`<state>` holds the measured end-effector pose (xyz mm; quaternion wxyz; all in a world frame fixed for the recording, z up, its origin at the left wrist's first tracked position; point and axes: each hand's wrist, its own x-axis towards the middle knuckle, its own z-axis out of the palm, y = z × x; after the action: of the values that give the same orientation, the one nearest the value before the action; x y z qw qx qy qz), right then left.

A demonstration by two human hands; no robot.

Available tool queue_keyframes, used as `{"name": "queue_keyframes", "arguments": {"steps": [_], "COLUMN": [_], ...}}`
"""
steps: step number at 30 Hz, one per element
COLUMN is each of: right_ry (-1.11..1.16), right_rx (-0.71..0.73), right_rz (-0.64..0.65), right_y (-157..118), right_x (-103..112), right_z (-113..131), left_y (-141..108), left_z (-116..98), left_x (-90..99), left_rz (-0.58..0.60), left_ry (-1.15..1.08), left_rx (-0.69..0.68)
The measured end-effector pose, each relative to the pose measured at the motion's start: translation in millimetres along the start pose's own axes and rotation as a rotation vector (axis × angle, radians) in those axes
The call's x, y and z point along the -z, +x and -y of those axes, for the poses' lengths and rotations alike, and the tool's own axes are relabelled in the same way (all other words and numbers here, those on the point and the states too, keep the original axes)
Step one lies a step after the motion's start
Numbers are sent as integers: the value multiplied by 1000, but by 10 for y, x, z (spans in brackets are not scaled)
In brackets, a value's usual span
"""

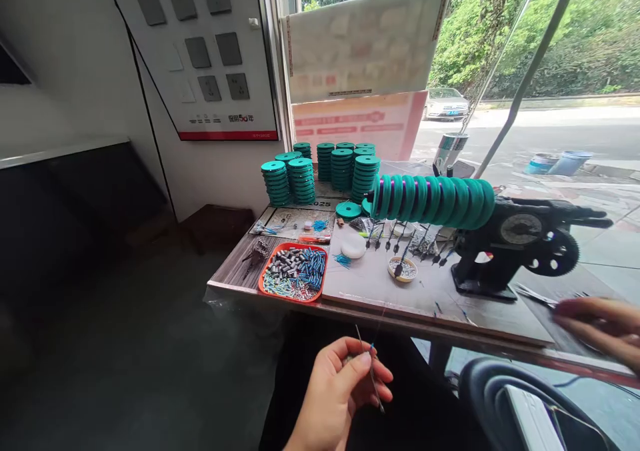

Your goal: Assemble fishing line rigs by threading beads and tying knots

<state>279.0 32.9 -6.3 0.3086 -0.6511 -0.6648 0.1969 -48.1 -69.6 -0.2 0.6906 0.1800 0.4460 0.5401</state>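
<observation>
My left hand [345, 384] is closed in front of the table edge, above my lap. Its thumb and fingers pinch a thin dark needle-like rod [376, 391] that sticks out above and below. By the fingertips is a small blue piece [372, 347], and a fine line runs up from it toward the table. On the far right my right hand [603, 324], slightly blurred, has its fingertips together at the near end of silvery scissors [537, 296] lying on the table. The scissors' handles are hidden by the fingers.
An orange tray [261, 287] holds grey cylinders and blue pieces. Teal spools [342, 169] stand in stacks behind. A black winding machine [520, 237] carries a row of teal spools [433, 201]. A small round dish [403, 269] with beads and a white disc [353, 245] lie on the board.
</observation>
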Motion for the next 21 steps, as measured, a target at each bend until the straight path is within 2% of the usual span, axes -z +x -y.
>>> {"name": "queue_keyframes", "arguments": {"steps": [1, 3, 6, 8, 12, 16, 21], "right_ry": [160, 358, 602, 737, 856, 940, 1046], "right_rx": [26, 81, 121, 147, 132, -19, -148], "right_rz": [197, 368, 558, 623, 660, 682, 724], "right_y": [-120, -337, -502, -511, -472, -490, -516], "right_x": [-138, -477, -936, -1099, -1163, -1201, -1285], "right_z": [222, 683, 1226, 1416, 1497, 1465, 1456], "left_y": [-3, -7, -3, 5, 23, 36, 56], "left_z": [2, 12, 32, 40, 49, 63, 79], "left_x": [-9, -21, -16, -4, 4, -14, -24], "left_rz": [10, 33, 69, 81, 65, 56, 59], "left_ry": [-24, -61, -83, -96, -77, 25, -18], "left_rx": [31, 76, 105, 118, 87, -20, 9]}}
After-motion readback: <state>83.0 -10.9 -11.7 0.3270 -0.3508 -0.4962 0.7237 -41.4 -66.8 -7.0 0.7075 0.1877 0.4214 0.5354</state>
